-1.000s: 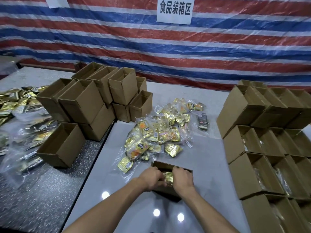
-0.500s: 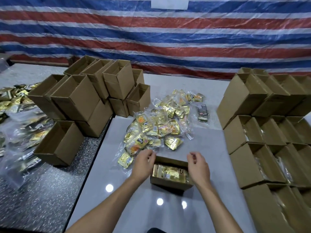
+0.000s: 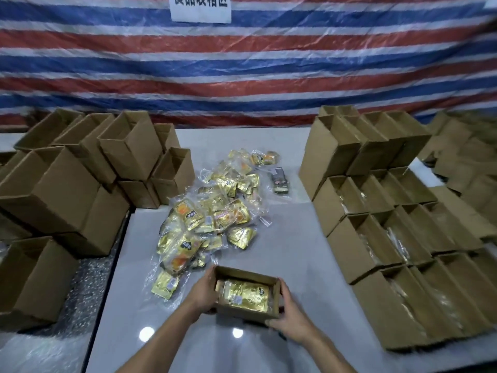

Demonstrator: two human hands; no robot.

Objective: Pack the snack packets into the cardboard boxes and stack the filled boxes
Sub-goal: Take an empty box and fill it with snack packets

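A small open cardboard box (image 3: 248, 316) sits near the front of the grey table, with gold snack packets (image 3: 243, 294) lying flat inside it. My left hand (image 3: 203, 292) grips the box's left end, fingers curled round the wall. My right hand (image 3: 291, 316) holds its right end and front corner. Just beyond the box lies a loose pile of gold and orange snack packets (image 3: 215, 222) in clear wrap.
Empty open boxes (image 3: 80, 184) are stacked at the left. Rows of boxes (image 3: 382, 238) holding packets stand stacked in tiers at the right. A dark packet (image 3: 279, 181) lies apart behind the pile. A striped tarp (image 3: 242, 63) hangs behind the table (image 3: 290, 238).
Both hands left the inside of the box, opened above its ends, then closed round its two ends. The view has swung to the right.
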